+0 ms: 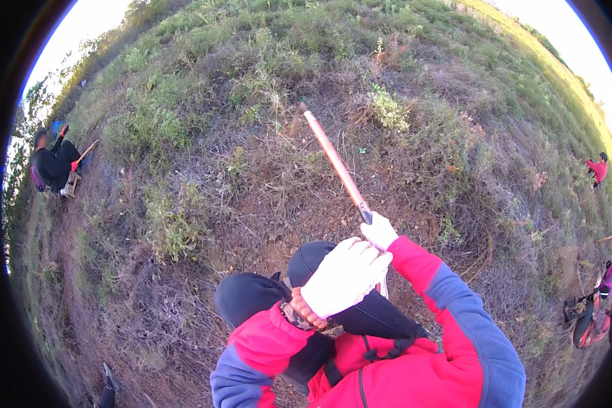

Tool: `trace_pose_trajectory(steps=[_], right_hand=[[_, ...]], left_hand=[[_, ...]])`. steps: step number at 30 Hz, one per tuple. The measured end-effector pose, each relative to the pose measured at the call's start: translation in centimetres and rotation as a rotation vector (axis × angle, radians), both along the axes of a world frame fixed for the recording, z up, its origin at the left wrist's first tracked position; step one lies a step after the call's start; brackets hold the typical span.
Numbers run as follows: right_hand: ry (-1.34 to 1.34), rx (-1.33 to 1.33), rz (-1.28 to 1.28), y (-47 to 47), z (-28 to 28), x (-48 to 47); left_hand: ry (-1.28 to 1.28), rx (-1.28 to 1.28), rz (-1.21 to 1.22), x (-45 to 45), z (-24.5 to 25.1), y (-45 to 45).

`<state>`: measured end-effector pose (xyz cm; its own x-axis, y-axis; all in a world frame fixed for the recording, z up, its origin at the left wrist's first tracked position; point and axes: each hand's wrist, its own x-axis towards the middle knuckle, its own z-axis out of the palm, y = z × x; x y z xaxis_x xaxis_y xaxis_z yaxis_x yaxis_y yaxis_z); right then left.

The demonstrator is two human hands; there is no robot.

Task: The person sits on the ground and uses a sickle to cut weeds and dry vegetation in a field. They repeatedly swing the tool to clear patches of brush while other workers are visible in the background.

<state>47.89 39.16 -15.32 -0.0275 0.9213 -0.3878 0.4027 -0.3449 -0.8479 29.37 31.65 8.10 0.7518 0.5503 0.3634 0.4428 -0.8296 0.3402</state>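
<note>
My right hand (379, 232), in a white glove, grips the dark end of a hoe's handle. The hoe's long orange handle (331, 153) points away from me, up and to the left in the view. Its brown metal head (300, 113) is slightly blurred over the dry weeds. My left hand (344, 278), also white-gloved, is above my knees, close to my right wrist. Its fingers are extended with small gaps, and nothing shows in it; the palm side is hidden. Beaded bracelets circle the left wrist.
Dry grass and low weeds (183, 219) cover the slope around me, with bare soil (275, 255) before my knees. A seated person (53, 163) is at far left, holding a wooden handle. Two more people (597, 169) are at right. Someone's foot (109, 377) shows at lower left.
</note>
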Motion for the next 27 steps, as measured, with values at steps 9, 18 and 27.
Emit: trace_pose_trajectory(steps=[9,18,27], right_hand=[[0.138,-0.534,-0.248,-10.8,-8.5,8.5],[0.150,-0.604,-0.337,-20.2,-2.7,10.0],[-0.233,-0.542,-0.244,-14.2,-6.2,10.9]], left_hand=[[0.025,-0.148,0.036,0.7,0.4,-0.9],[-0.002,-0.115,-0.046,1.5,-0.1,-0.9],[0.051,-0.141,-0.070,1.9,-0.1,-1.1]])
